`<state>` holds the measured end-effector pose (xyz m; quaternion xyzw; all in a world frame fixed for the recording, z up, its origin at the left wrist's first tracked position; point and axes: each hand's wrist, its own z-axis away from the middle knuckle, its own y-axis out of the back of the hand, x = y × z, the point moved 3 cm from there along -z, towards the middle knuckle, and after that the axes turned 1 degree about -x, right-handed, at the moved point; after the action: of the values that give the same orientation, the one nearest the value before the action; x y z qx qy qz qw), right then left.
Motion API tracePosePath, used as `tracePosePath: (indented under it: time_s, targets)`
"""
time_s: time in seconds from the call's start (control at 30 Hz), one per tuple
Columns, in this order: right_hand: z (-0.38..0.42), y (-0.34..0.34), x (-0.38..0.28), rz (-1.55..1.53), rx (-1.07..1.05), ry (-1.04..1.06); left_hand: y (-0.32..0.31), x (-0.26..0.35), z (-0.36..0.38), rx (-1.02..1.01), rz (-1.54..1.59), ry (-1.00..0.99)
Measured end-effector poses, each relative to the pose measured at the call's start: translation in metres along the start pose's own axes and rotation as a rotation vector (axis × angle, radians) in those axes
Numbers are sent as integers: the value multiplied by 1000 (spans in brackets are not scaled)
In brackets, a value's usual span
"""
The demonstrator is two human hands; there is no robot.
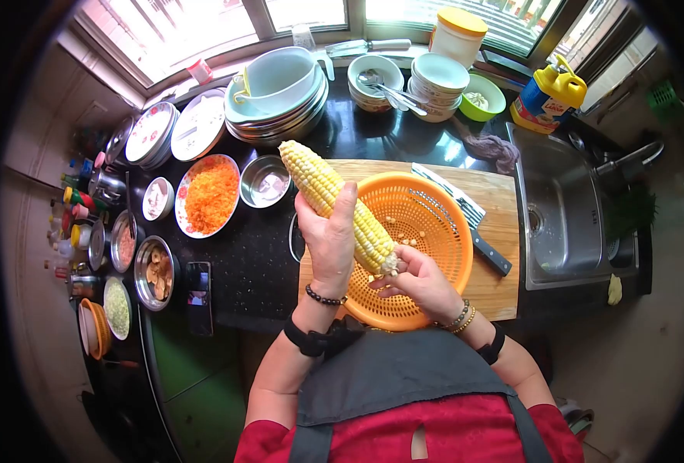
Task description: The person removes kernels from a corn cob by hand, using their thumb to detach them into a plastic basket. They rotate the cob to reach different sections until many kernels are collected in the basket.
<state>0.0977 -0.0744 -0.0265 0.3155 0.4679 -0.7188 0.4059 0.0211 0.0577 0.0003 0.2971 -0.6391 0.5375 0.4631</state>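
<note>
A yellow corn cob (pixel 320 184) slants over an orange colander (pixel 455 262), its thick end up and to the left. My left hand (pixel 331 239) is wrapped round the cob's middle. At its lower end, the fingers of my right hand (pixel 423 287) are closed on the cob near the pale stub. Some loose kernels lie in the colander, which stands on a wooden cutting board (pixel 500 289). A knife with a black handle (pixel 491 254) lies on the board to the colander's right, its blade partly hidden by the rim.
Left of the board are a plate of shredded orange food (pixel 209 196), a metal bowl (pixel 265 182) and a phone (pixel 199 297). Stacked bowls (pixel 439 77) stand at the back. On the right are a sink (pixel 562 216) and a yellow jug (pixel 550 96).
</note>
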Motion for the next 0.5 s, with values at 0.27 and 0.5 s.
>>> tracePosePath:
  time_s: [0.27,0.5]
  targets:
    - [0,-1,-6,-76,55,-54,0,-4,-2,0,-24,9]
    - [-1,-1,-9,-7,92,-57,-4,-4,0,-17,-39,34]
